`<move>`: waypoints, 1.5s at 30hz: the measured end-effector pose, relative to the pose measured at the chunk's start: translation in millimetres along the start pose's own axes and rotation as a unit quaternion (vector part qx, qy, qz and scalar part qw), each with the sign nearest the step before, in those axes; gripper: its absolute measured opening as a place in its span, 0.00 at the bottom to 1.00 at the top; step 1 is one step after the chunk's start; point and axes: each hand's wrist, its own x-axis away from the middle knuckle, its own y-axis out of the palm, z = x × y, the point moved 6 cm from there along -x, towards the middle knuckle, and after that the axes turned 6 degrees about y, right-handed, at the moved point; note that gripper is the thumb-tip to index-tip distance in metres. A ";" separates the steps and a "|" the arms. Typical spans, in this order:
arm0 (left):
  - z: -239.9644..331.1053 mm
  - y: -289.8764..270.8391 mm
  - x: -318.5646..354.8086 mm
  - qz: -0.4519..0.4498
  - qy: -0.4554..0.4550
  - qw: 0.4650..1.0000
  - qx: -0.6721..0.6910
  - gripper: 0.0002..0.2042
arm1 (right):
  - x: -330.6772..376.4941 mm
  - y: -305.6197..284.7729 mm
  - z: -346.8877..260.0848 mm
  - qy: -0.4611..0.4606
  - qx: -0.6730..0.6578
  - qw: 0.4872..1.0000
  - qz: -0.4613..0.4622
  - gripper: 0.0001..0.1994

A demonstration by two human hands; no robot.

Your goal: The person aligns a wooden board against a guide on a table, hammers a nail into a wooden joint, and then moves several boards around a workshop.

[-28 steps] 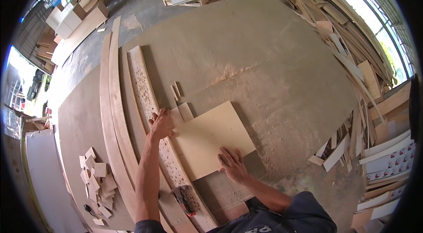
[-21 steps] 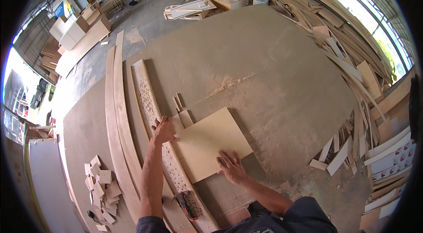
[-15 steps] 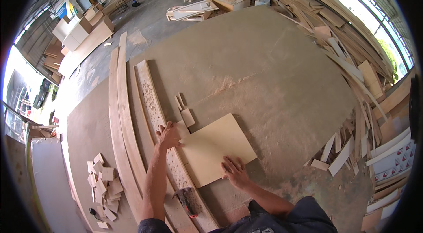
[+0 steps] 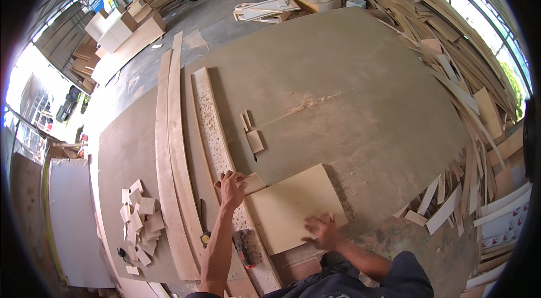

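A pale square plywood panel [image 4: 293,205] lies flat on the big brown workbench [image 4: 349,89] close to me. My left hand [image 4: 231,187] rests with spread fingers at the panel's far left corner, on a small wood block [image 4: 253,183] and the edge of a long perforated strip [image 4: 214,129]. On the panel's near edge lies my right hand [image 4: 322,229], blurred, with open fingers. Neither hand grips anything.
Long curved wood strips [image 4: 169,146] run along the bench's left side. A pile of small wood offcuts [image 4: 138,210] lies at far left. Small blocks [image 4: 252,134] sit mid-bench. A red-and-black tool [image 4: 245,247] lies near me. Stacked planks [image 4: 468,72] line the right.
The view has shifted, so the panel and both hands now sit lower in the picture. My right hand has slid along the panel's near edge and is now blurred.
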 end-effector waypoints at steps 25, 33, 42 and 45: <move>-215.9 -15.8 486.6 0.646 -0.588 0.466 0.144 0.15 | -392.0 -6.3 46.9 -0.092 -0.062 0.984 -0.138 0.25; -215.2 -11.0 464.8 0.602 -0.505 0.602 0.138 0.20 | -359.3 -44.9 64.2 -0.041 -0.092 0.989 -0.107 0.23; -245.1 -53.0 450.2 0.375 -0.499 0.780 -0.049 0.39 | -111.3 -142.0 356.5 0.476 0.006 0.781 0.404 0.28; -295.7 -59.0 488.9 0.310 -0.535 0.784 -0.049 0.42 | 8.1 -117.9 397.8 0.625 0.085 0.696 0.345 0.23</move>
